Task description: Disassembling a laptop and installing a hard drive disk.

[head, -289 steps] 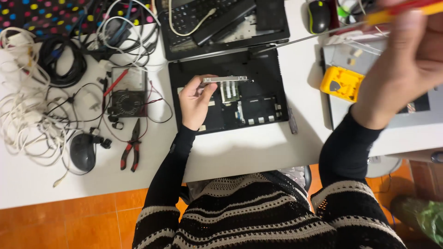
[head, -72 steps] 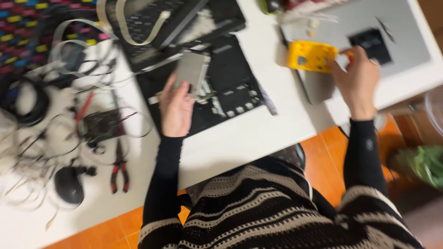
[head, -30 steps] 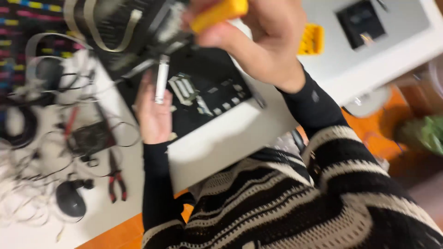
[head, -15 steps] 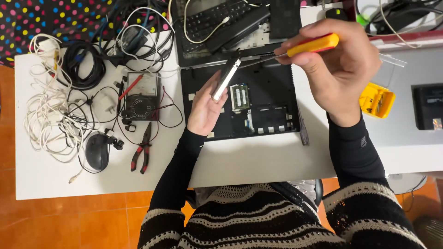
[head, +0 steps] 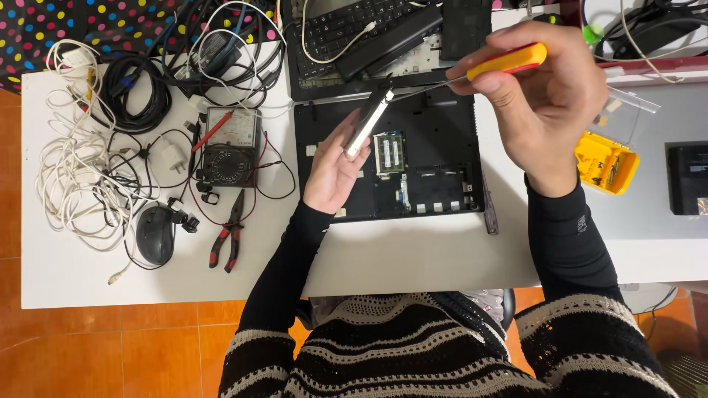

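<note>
Working outward from the body, we note the left hand (head: 333, 171) pinching a slim silver drive (head: 369, 123) edge-up above the opened laptop base (head: 413, 158). Our right hand (head: 542, 96) closes its fingers round a yellow-handled screwdriver (head: 506, 62), tip at the drive's top corner. We judge the drive removed, its bracket screws outstanding. Beyond lies the keyboard panel (head: 346, 29).
</note>
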